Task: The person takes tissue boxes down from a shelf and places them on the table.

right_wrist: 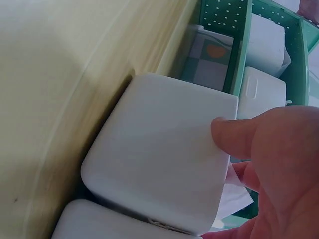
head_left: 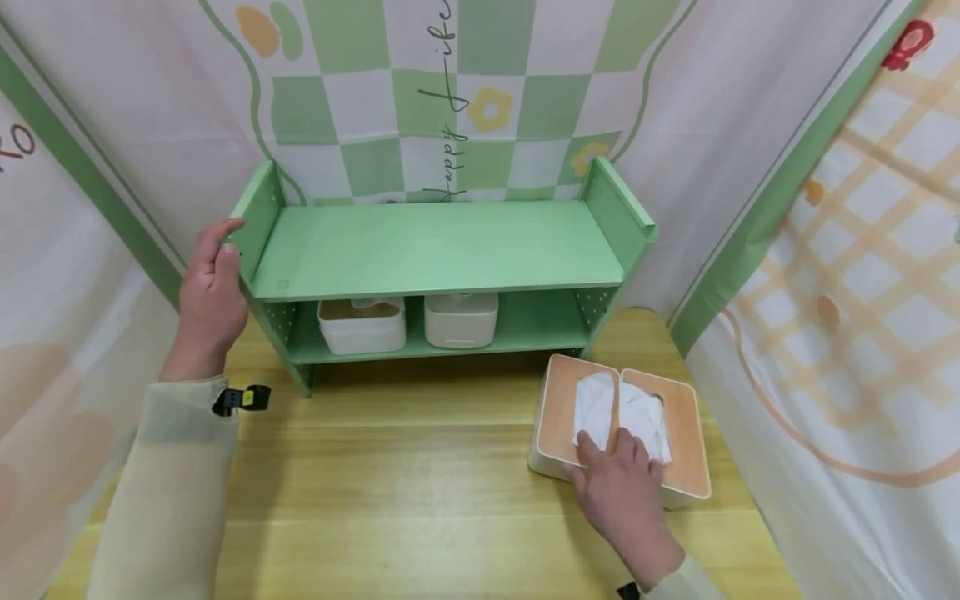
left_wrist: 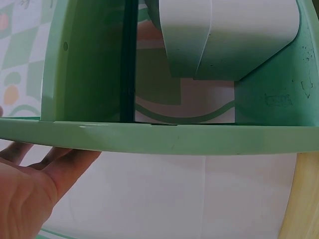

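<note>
Presently the right grip [head_left: 622, 492] pinches the near edge of a white tan-lidded tissue box [head_left: 557, 400] on the yellowish wooden worktop [head_left: 375, 483], just beside a matching white box [head_left: 686, 433]; the left grip [head_left: 213, 300], fingers extended, touches the green two-tier shelf [head_left: 435, 250]; such a one-edged hold could let the load tip.

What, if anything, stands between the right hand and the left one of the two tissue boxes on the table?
Nothing visible does: the right hand touches the left box, its thumb against the white side. The right box stands beside it, not in between.
</note>
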Tool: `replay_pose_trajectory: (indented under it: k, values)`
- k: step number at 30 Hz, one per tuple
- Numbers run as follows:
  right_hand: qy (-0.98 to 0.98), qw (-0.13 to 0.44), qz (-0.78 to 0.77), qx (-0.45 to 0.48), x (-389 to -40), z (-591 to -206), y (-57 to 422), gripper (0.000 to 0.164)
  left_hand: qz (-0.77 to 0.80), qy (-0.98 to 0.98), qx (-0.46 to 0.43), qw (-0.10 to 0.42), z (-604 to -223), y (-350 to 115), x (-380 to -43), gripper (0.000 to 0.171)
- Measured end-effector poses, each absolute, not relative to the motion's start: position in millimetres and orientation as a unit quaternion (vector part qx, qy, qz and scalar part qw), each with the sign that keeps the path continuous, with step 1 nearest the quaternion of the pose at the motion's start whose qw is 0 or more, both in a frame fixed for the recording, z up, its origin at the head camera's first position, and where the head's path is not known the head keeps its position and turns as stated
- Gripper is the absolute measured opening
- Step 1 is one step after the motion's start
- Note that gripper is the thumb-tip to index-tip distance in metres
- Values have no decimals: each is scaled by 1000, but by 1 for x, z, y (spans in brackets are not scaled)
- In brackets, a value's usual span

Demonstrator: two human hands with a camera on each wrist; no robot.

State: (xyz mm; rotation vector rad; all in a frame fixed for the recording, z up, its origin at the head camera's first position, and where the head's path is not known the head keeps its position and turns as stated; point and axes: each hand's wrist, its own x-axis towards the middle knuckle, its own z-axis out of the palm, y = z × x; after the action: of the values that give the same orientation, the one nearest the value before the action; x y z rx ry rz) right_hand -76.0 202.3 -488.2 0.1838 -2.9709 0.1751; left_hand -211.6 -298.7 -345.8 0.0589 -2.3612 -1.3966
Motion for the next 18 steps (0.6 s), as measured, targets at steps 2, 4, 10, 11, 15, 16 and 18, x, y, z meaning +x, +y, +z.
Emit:
replay_pose_trajectory:
  k: [2, 4, 10, 11, 15, 16, 18]
  values:
    - [-992, 89, 61, 66, -74, -489, 207, 46, -501, -843, 21, 196, -346, -298, -212, 45]
    - [-991, 96, 59, 70, -73, -490, 213, 45, -500, -843, 23, 196, -346, -298, -213, 45]
    - [-979, 154, 55, 118, -78, -495, 244, 46, -497, -844, 27, 200, -347, -298, -214, 44]
    - [-976, 165, 53, 129, -80, -495, 249, 46, -496, -844, 27, 201, -347, -298, -214, 45]
    - [-974, 155, 50, 157, -86, -493, 266, 47, -496, -844, 27, 204, -347, -298, -213, 45]
    - [-974, 148, 50, 161, -86, -492, 270, 47, -495, -844, 27, 204, -348, -298, -213, 45]
    - [-975, 137, 51, 169, -86, -492, 276, 48, -499, -842, 26, 202, -348, -298, -214, 45]
